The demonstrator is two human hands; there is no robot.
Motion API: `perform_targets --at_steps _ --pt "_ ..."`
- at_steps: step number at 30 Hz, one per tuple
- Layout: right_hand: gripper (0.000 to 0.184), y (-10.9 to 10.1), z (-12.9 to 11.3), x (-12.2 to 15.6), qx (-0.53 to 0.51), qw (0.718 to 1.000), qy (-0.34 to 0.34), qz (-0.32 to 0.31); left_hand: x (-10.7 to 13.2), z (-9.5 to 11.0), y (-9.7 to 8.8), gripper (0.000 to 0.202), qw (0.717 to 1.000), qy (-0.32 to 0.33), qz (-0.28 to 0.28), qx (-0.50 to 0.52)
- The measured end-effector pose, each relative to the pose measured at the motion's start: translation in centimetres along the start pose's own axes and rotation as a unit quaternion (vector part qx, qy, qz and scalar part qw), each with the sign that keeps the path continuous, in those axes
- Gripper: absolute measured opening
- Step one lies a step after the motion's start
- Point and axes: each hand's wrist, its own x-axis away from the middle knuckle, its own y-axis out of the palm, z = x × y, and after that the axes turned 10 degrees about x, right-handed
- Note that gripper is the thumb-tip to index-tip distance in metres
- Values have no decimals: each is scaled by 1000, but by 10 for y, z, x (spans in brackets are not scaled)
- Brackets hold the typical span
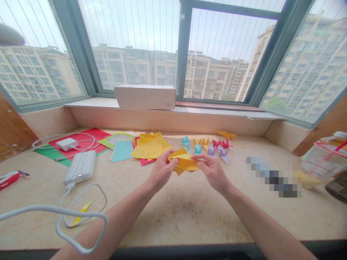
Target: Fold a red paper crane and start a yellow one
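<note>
A partly folded yellow origami paper [184, 161] is held up above the counter between both hands. My left hand [164, 169] pinches its left side, thumb on top. On the right side, my right hand [213, 169] grips the paper between thumb and fingers. Just behind lies a stack of yellow paper sheets [149, 145] over some red ones. Several small folded paper cranes stand beyond my right hand: blue ones [198, 148], purple ones [222, 152], red ones [221, 143] and orange-yellow ones [202, 142].
At left lie a white power bank [80, 167] with a looping white cable [81, 209], a white charger [67, 144], coloured paper sheets [123, 151] and a red tool [9, 179]. A white box [145, 97] rests on the sill. A clear plastic container [322, 155] stands right, near a pixelated patch.
</note>
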Motion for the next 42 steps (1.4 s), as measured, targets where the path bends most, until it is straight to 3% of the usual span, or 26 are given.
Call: perform_targets --at_steps 10,14,20,26,29,36,42 --pt "19 -1 4 1 58 998 -26 25 2 1 4 39 996 -40 -19 78" --pt "20 0 6 0 46 999 -19 19 3 -1 3 34 1000 8 -16 0" --pt "42 2 8 0 71 997 4 13 4 -8 1 22 981 102 26 -161" --pt "38 2 10 0 129 991 -8 21 4 -9 2 23 975 107 32 -194" --pt "36 0 11 -2 132 991 -11 20 3 -6 2 23 978 96 27 -183" --pt "19 -1 2 0 11 999 -42 4 3 5 3 26 996 43 35 -74" --pt "18 -1 -3 3 17 998 -58 15 3 2 2 30 1000 3 -2 2"
